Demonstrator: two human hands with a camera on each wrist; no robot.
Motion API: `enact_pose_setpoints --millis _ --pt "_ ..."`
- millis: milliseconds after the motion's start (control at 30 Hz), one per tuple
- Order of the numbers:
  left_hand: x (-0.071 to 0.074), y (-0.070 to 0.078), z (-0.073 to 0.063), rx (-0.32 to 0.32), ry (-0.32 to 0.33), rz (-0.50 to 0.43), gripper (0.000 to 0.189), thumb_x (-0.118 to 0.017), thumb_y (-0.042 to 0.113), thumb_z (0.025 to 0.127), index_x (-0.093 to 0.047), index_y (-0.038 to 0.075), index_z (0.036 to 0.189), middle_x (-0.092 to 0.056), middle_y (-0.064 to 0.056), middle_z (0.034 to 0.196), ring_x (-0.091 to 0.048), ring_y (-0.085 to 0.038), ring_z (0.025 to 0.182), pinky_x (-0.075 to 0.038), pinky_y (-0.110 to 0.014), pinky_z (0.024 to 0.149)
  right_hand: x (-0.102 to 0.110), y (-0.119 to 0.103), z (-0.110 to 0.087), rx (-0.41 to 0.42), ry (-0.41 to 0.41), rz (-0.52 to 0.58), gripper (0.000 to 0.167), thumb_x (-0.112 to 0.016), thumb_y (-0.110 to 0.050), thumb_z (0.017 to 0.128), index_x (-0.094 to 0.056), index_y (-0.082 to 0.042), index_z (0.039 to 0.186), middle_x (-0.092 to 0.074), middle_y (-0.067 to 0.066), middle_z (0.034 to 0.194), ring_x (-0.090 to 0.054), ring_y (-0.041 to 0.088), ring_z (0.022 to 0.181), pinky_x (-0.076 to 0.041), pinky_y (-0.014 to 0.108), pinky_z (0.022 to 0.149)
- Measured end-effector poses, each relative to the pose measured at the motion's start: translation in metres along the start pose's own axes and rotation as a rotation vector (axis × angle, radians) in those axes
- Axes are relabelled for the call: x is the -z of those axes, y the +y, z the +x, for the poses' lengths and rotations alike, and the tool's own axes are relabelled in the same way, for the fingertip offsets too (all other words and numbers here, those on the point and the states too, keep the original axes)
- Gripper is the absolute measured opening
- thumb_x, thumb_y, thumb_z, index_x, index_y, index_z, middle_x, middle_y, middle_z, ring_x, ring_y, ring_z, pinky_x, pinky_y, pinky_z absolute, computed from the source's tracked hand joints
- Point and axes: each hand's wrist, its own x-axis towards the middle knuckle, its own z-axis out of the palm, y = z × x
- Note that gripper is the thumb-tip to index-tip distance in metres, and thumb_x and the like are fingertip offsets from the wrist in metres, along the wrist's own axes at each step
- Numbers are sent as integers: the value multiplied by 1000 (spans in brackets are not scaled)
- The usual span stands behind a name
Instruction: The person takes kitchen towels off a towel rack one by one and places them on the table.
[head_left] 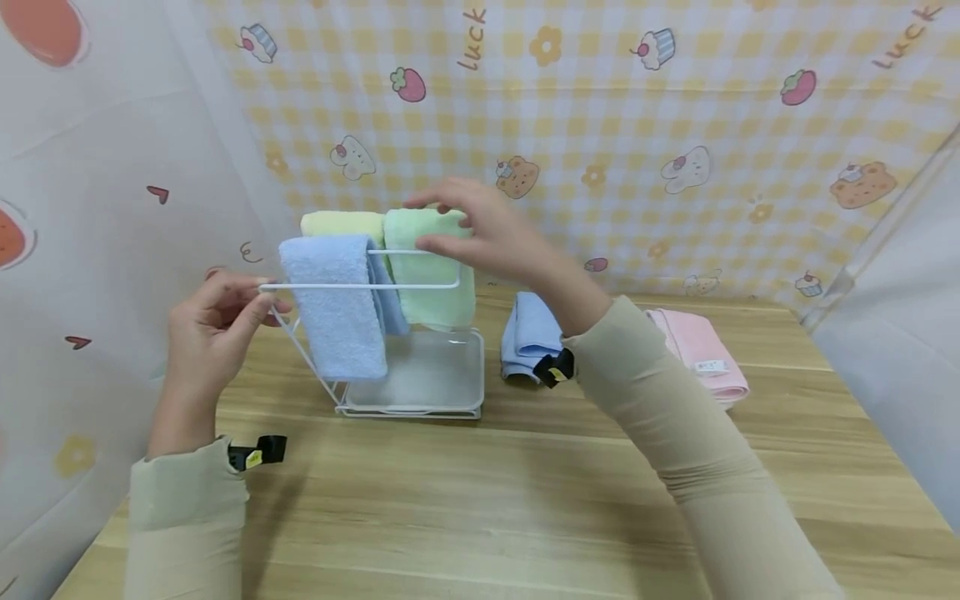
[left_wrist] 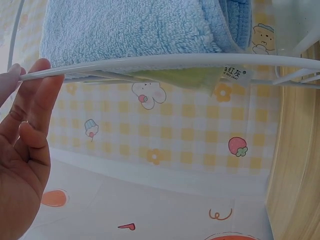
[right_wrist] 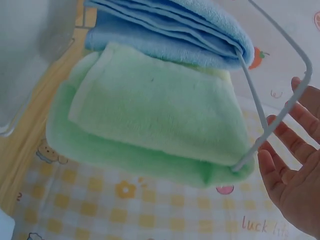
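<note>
A white wire towel rack (head_left: 420,287) stands on the table, with a pale tray (head_left: 431,367) in its base. My left hand (head_left: 213,333) pinches the rack's front left corner between thumb and fingers; the left wrist view shows the hand (left_wrist: 25,155) on the white bar. Over the front bars hangs a folded blue towel (head_left: 333,317). Behind it are a yellow towel (head_left: 341,223) and, to the right, a green towel (head_left: 435,308). My right hand (head_left: 487,229), fingers spread and loosely bent, is at the rack's right end beside the green towel; contact with the bar is unclear.
Right of the rack, another folded blue towel (head_left: 536,325) lies on the wooden table (head_left: 450,508), partly behind the right forearm. Farther right lies a folded pink towel (head_left: 697,342) with a white label. A checked cloth backdrop (head_left: 600,108) rises behind the table.
</note>
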Motion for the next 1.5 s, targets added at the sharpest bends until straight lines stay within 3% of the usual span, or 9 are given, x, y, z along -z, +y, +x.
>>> enact_pose_setpoints --millis 200,433,633,900,1100,1333,1500 --pt "2 -6 -4 -23 1 -83 14 -60 -17 89 -57 -24 101 -75 8 86 -72 -2 71 -58 -10 68 -17 -4 20 63 -74 -9 43 -70 -24 94 -60 -11 134 -61 2 136 -56 17 119 -52 32 97" --pt "1 -7 -6 -13 9 -25 13 -59 -17 89 -58 -23 101 -74 10 86 -71 -1 71 -58 -10 66 -31 -8 36 59 -120 4 45 -72 -22 93 -60 -9 134 -62 1 135 -56 14 119 -48 24 96" --pt "-1 -7 -5 6 17 -69 13 -58 -18 89 -58 -25 100 -75 5 85 -71 -3 70 -58 -11 65 -38 -11 46 76 -144 -17 44 -71 -21 93 -60 -8 134 -63 2 136 -55 11 122 -44 14 100" --pt "-3 -7 -4 -12 20 -129 12 -58 -19 88 -59 -24 99 -72 0 86 -72 -5 72 -59 -12 66 -42 -16 57 89 -187 -20 44 -71 -21 93 -60 -7 133 -64 5 130 -57 13 120 -47 15 98" --pt "-5 -6 -1 -26 28 -148 13 -58 -20 87 -60 -23 100 -72 -1 85 -72 -6 71 -58 -11 66 -45 -17 60 41 -244 -59 43 -72 -23 92 -60 -11 132 -65 2 129 -58 12 116 -48 18 98" --pt "-6 -5 -1 -22 36 -76 12 -58 -20 88 -60 -24 99 -72 3 85 -71 -3 71 -58 -10 66 -47 -17 63 5 -302 -107 44 -72 -27 92 -60 -14 133 -63 -2 129 -55 9 116 -48 20 100" --pt "-6 -5 -1 -32 33 -88 12 -58 -20 88 -61 -24 99 -73 2 85 -72 -3 71 -58 -10 65 -49 -16 62 -11 -312 -126 45 -73 -28 91 -59 -14 132 -62 -1 129 -54 10 114 -48 21 98"
